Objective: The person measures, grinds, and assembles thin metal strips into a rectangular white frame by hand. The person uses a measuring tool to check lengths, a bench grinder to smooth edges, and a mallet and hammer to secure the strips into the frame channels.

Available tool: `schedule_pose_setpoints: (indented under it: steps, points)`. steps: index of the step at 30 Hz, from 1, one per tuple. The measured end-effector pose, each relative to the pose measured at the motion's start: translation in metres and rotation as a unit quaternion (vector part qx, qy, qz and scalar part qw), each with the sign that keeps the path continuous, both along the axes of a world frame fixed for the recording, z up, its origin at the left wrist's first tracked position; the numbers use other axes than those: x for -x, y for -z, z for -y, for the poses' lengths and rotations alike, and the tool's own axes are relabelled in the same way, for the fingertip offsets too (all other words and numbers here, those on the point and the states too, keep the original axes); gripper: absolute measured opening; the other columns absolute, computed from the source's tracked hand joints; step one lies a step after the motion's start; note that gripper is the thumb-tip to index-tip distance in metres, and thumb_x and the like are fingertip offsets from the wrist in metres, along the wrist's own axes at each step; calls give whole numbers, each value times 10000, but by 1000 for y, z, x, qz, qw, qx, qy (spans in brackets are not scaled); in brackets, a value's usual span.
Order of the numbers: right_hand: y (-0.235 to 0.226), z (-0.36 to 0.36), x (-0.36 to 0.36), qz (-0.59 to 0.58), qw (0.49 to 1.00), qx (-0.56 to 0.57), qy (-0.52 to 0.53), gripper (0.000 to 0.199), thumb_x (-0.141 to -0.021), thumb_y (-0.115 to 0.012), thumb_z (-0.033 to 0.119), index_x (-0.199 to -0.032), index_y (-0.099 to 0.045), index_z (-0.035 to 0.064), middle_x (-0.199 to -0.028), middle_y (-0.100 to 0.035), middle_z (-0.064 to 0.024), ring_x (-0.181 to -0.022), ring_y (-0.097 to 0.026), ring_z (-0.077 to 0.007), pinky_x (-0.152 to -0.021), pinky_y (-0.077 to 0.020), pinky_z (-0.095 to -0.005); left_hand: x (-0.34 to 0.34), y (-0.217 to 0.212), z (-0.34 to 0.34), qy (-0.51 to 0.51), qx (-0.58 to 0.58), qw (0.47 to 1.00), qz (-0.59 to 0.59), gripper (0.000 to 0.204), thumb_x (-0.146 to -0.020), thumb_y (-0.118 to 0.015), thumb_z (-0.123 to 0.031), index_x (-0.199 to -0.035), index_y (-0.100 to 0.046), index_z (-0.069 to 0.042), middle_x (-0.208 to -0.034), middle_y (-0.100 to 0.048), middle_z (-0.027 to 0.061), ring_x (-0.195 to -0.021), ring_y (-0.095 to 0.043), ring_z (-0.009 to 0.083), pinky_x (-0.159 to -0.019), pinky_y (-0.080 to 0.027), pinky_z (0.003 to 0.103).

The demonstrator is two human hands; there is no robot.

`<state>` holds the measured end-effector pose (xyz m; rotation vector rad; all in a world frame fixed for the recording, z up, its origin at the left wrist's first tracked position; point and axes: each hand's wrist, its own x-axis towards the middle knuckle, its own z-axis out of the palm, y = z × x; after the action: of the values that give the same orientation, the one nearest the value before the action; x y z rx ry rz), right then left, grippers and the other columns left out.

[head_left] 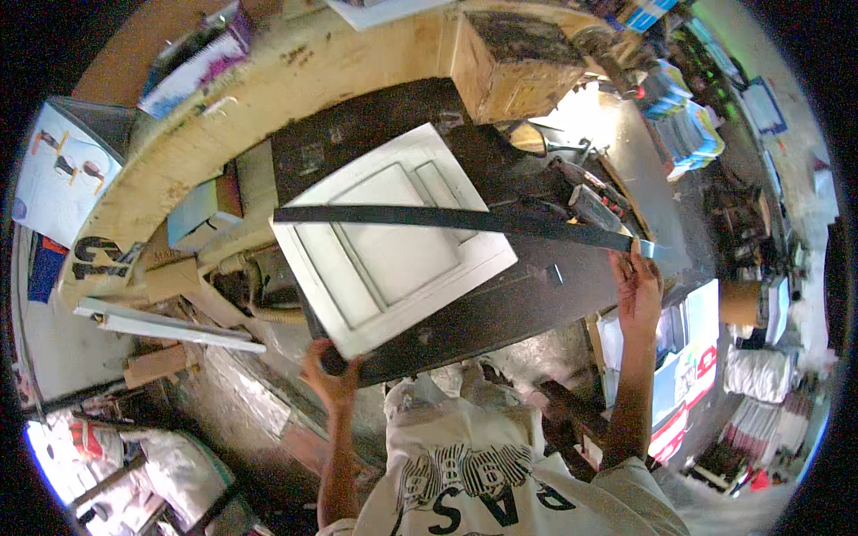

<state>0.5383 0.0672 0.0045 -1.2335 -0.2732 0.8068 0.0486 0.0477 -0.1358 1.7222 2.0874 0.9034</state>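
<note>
A white panel (390, 295) with raised moulding lies slanted on a dark tabletop (429, 344). Across it runs a long black strip (384, 215), from the panel's left corner out past its right side. My right hand (636, 284) is closed on the strip's right end, pinching it with the fingertips, and the arm is stretched forward. At the panel's near corner, my left hand (332, 380) curls round a dark round thing (333, 360). Whether that thing is part of the strip, I cannot tell.
Behind the panel stands a wooden box (514, 67) on a curved wooden counter (357, 54). Tools (594, 205) lie on the table's right part. Long white strips (170, 326) jut out at the left, near a small carton (204, 214). Printed boxes (688, 357) stand beside my right forearm.
</note>
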Motion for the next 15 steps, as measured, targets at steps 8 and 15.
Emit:
schedule_pose_setpoints:
  steps: [8, 15]
  points:
    - [62, 32, -61, 400, 877, 197, -177, 281, -930, -654, 119, -1168, -573, -6, -1132, -608, -111, -1039, -612, -211, -946, -512, -357, 0, -44, 8, -123, -73, 989, 46, 553, -855, -634, -25, -1357, -403, -32, -1255, -578, 174, -1188, -531, 282, -1060, -353, 452]
    - [106, 2, -55, 240, 926, 211, -199, 369, -923, -684, 163, -1242, -581, 5, -1186, -618, -87, -1042, -601, -185, -969, -485, -357, -125, -58, 3, -110, 23, 994, 11, 681, -970, -532, -289, -1438, -246, 113, -1499, -242, 332, -1402, -241, 446, -1143, -132, 578]
